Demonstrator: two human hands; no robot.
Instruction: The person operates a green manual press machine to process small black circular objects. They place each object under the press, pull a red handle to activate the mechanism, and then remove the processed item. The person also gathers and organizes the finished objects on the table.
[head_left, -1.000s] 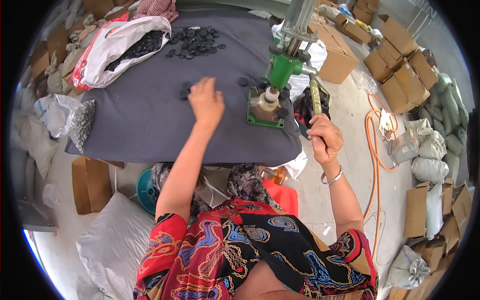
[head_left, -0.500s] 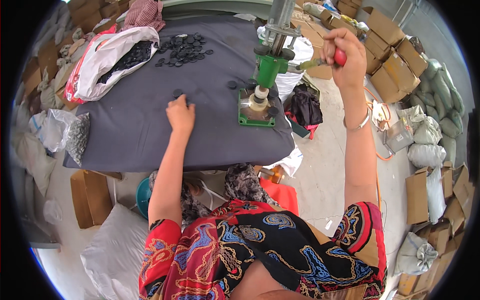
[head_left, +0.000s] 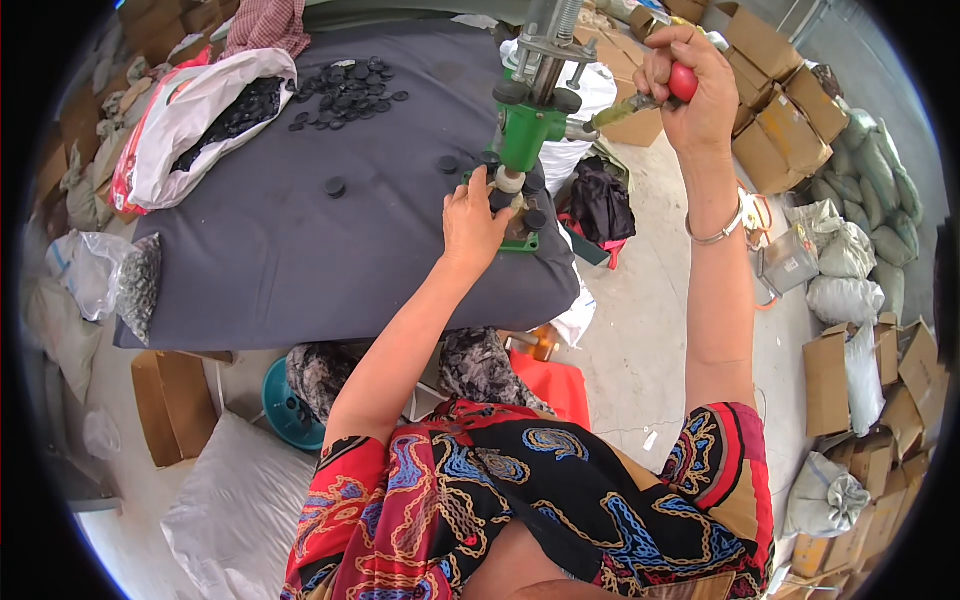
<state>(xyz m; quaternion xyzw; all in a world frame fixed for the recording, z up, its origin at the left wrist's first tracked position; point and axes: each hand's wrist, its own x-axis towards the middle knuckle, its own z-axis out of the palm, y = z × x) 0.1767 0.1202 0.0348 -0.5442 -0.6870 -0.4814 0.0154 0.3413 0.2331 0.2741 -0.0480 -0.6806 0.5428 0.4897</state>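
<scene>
We see our left hand (head_left: 473, 228) at the press (head_left: 527, 138), thumb and fingers closed on a black disc (head_left: 501, 200) just in front of the plunger (head_left: 509, 181), above the base. Our right hand (head_left: 697, 95) is wrapped around the lever (head_left: 617, 111) near its red knob (head_left: 683, 82). On the table (head_left: 300, 265) we see a lone disc (head_left: 335, 187) to the left, well apart from the press, and a pile of discs (head_left: 350, 92) beside the open bag (head_left: 155, 168).
</scene>
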